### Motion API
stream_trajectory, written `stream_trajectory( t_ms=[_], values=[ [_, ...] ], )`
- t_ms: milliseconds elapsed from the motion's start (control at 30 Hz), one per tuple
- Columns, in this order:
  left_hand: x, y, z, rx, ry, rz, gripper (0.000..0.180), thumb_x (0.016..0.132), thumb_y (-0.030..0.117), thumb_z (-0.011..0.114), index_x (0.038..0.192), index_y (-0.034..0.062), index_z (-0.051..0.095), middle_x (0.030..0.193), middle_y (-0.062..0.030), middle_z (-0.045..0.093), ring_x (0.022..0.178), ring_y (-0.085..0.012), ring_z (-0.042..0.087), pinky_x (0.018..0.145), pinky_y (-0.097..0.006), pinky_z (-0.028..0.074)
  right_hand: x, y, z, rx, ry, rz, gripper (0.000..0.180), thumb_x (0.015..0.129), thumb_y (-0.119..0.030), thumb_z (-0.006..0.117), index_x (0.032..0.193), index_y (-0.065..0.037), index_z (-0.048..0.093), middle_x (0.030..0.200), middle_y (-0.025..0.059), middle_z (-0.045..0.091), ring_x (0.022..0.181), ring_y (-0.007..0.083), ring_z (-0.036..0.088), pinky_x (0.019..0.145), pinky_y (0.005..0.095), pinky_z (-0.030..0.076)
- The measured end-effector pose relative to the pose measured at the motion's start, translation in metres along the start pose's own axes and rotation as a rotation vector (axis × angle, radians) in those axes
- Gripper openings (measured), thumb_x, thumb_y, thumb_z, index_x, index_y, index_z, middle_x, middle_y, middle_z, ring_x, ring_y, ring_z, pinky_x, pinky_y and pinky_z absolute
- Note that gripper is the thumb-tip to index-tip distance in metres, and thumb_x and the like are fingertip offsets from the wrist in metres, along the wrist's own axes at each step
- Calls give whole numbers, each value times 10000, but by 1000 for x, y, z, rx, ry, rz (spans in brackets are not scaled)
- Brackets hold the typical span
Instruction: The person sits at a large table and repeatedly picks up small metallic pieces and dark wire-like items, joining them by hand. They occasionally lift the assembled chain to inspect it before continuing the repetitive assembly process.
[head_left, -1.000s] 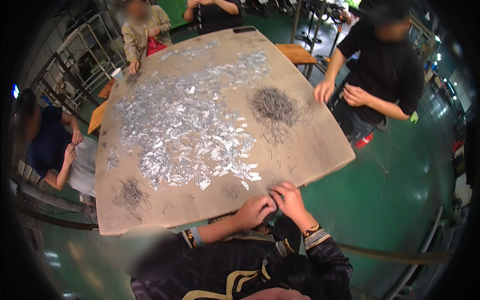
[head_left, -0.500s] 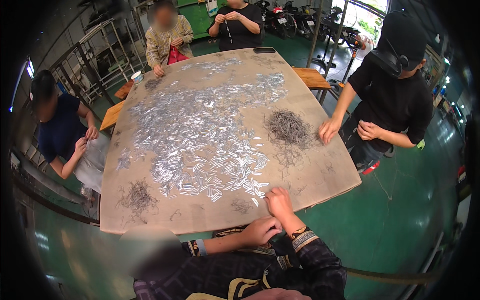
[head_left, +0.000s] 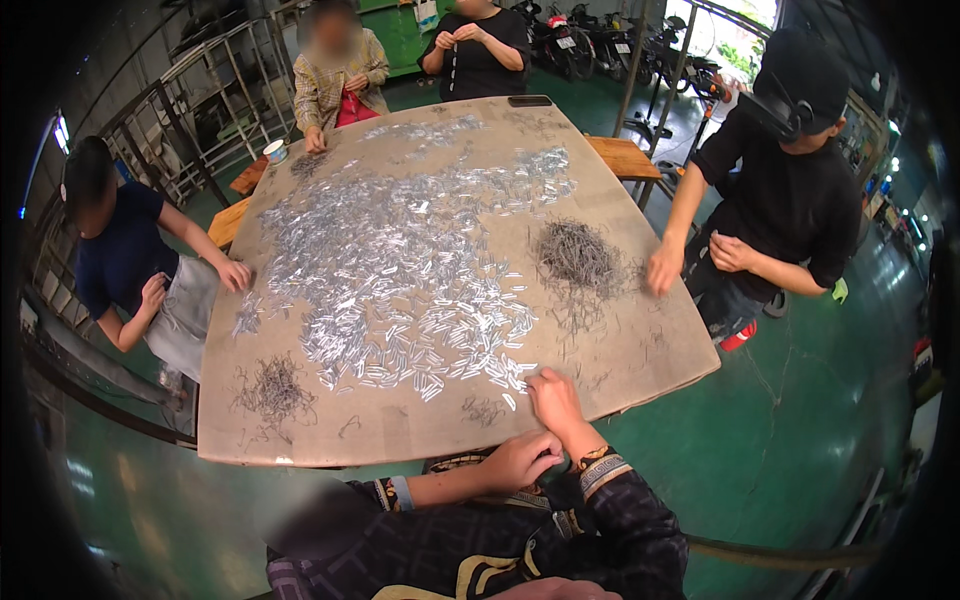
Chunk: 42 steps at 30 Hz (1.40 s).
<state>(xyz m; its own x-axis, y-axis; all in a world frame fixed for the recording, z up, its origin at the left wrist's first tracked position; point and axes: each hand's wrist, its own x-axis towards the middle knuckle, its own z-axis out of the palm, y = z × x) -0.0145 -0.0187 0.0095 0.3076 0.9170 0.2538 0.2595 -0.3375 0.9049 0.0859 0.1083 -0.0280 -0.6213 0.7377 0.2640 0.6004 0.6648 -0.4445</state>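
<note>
My left hand (head_left: 522, 461) is closed at the table's near edge, thumb against the curled fingers; anything inside it is hidden. Just above it, my right hand (head_left: 555, 402) rests on the near edge of the brown-covered table (head_left: 640, 370), fingers bent and drawn together. Whatever its fingertips hold, if anything, is too small to make out. Beside those fingertips lie a few short silver strips (head_left: 509, 402), at the fringe of a wide spread of such strips (head_left: 400, 260). A small tangle of thin dark wire-like pieces (head_left: 484, 410) lies left of my right hand.
Larger dark tangles sit at the right (head_left: 578, 255) and near left (head_left: 275, 392). Several co-workers surround the table; one reaches a hand (head_left: 235, 276) onto its left edge, another a hand (head_left: 663, 270) onto the right. A phone (head_left: 530, 101) and a cup (head_left: 275, 151) lie along the edges.
The left co-worker's hand has moved out onto the table edge. The right co-worker's hand has shifted slightly nearer. My right hand has barely moved; my left hand stays put.
</note>
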Motion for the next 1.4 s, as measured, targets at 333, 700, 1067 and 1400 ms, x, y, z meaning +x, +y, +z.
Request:
stream_trajectory(
  t_ms=[333,700,1067,1400],
  values=[
    [2,0,2,0,17,-8,80,891,56,621,943,33,564,918,-105,651,821,-219,639,731,-314,501,9,-3,-3,173,-24,143,53,751,-31,653,800,-18,638,864,168,611,843,377,609,756,462,482],
    [8,2,0,-11,50,-1,99,884,61,630,969,29,590,917,-82,654,736,-176,595,664,-290,474,-24,12,-57,1171,-119,491,75,872,16,634,918,-3,577,799,76,676,654,113,627,580,255,491],
    [23,13,7,-53,14,-23,94,879,61,619,914,21,541,834,-126,615,766,-289,619,686,-361,488,-77,11,-95,1382,40,704,180,850,-16,689,1024,15,651,823,96,687,751,160,681,639,257,528],
    [33,4,19,-43,41,-5,94,894,25,626,918,7,537,867,-112,678,759,-140,654,663,-272,501,-105,-13,-92,1238,317,646,175,864,21,655,1036,51,648,877,94,707,781,113,668,702,230,537]
  ],
)
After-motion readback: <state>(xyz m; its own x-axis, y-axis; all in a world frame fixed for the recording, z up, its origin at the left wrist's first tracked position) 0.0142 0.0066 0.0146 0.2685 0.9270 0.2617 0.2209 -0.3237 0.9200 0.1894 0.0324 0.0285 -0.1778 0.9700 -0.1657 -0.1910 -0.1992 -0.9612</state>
